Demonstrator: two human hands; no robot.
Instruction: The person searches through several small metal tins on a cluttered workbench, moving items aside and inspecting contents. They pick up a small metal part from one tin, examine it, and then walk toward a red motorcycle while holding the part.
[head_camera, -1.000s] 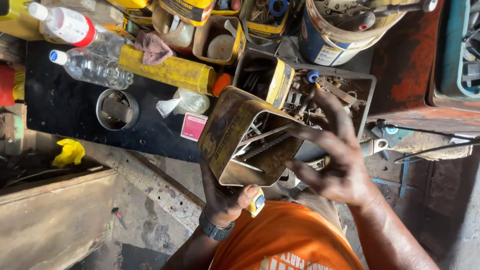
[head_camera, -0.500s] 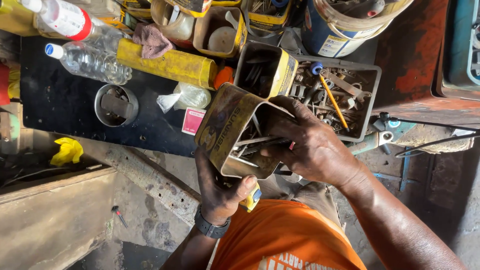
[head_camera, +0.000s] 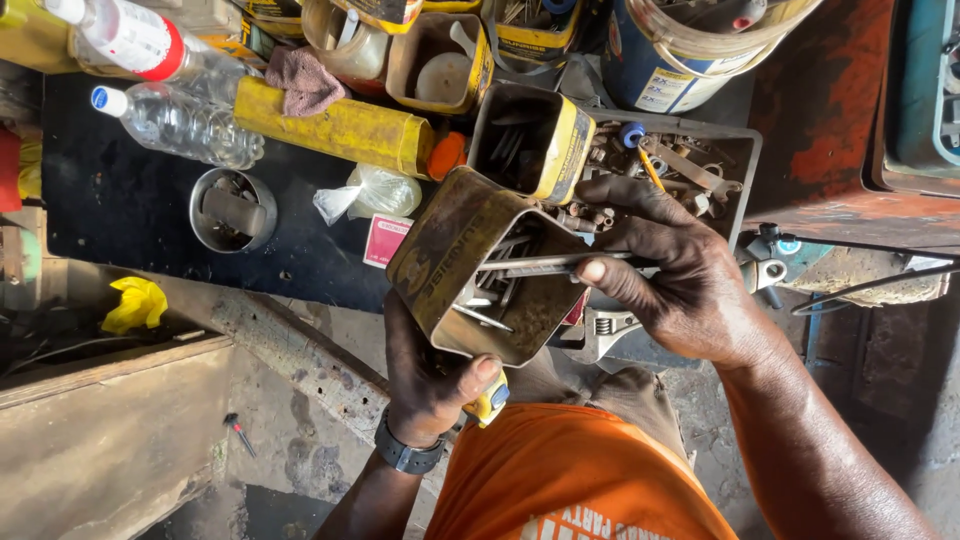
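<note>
Left hand grips the rusty tin from beneath, tilted above the black bench. Right hand pinches a metal rod at the tin's mouth. Best to keep the tin steady and draw the rod straight out, clear of the other loose pieces.

Left hand: palm and most fingers hidden under the rusty tin, only thumb and wrist show. A yellow object pokes out by the thumb, too little visible to tell what it is. Right hand pinches a thin metal tool; its far end is lost among clutter inside the tin, so type is unclear. Tin's bottom contents in shadow. Blue-white bucket and bottles cut off by top edge. Right forearm runs out bottom-right.
</note>
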